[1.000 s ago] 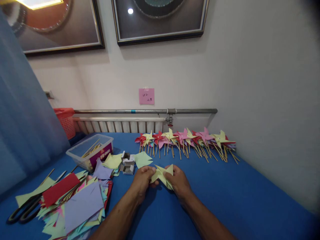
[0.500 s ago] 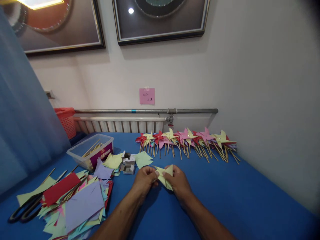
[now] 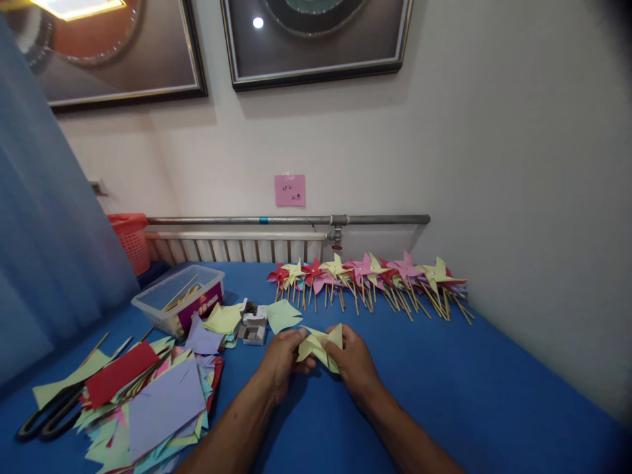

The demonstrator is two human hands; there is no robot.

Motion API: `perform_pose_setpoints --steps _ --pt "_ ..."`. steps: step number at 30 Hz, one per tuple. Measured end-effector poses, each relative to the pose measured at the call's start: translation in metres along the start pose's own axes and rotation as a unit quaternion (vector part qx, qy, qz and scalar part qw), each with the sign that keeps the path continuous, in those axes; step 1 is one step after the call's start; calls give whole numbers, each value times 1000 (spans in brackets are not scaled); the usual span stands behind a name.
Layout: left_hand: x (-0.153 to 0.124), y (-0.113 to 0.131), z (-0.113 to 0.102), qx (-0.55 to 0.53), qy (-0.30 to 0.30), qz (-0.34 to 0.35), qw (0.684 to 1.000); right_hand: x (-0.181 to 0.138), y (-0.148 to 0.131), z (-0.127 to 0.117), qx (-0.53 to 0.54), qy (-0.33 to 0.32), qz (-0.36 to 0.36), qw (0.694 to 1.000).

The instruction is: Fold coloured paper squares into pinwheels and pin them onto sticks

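Note:
Between my hands, above the blue table, is a pale yellow paper pinwheel (image 3: 316, 345) with its points folded in. My right hand (image 3: 356, 361) pinches its right side, the thumb pressing on the middle. My left hand (image 3: 285, 361) is closed at the left edge, fingers under the paper and thumb along its upper left. Just beyond my left hand lies a light green cut paper square (image 3: 284, 315). Beside that stand small white open boxes (image 3: 253, 331), one with small dark things in it.
Finished pinwheels on sticks (image 3: 363, 266) lie in a row at the back. On the left are a heap of coloured paper (image 3: 166, 405), black-handled scissors (image 3: 59, 411) and a clear plastic tub (image 3: 172, 296) of sticks. A red basket (image 3: 132, 243) stands behind, near a blue curtain (image 3: 44, 217).
My left thumb has shifted off the paper's middle toward its upper left. More of the pinwheel's left side now shows. My right hand keeps nearly the same hold.

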State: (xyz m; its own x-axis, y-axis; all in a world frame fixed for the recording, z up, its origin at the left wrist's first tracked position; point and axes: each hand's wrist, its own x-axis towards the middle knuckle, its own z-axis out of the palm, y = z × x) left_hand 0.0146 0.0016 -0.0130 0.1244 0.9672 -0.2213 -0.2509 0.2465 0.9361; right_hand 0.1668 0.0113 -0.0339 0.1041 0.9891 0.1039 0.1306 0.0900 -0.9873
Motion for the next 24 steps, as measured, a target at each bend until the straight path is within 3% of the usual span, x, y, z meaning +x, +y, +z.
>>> perform_pose_setpoints --steps 8,15,24 --pt "-2 3 -1 20 10 -3 1000 3 0 0 8 -10 11 1000" --pt "4 -5 -1 68 10 38 997 -3 -4 5 4 -17 19 1000" --pt "3 -5 0 82 3 41 996 -1 1 5 6 9 26 1000"
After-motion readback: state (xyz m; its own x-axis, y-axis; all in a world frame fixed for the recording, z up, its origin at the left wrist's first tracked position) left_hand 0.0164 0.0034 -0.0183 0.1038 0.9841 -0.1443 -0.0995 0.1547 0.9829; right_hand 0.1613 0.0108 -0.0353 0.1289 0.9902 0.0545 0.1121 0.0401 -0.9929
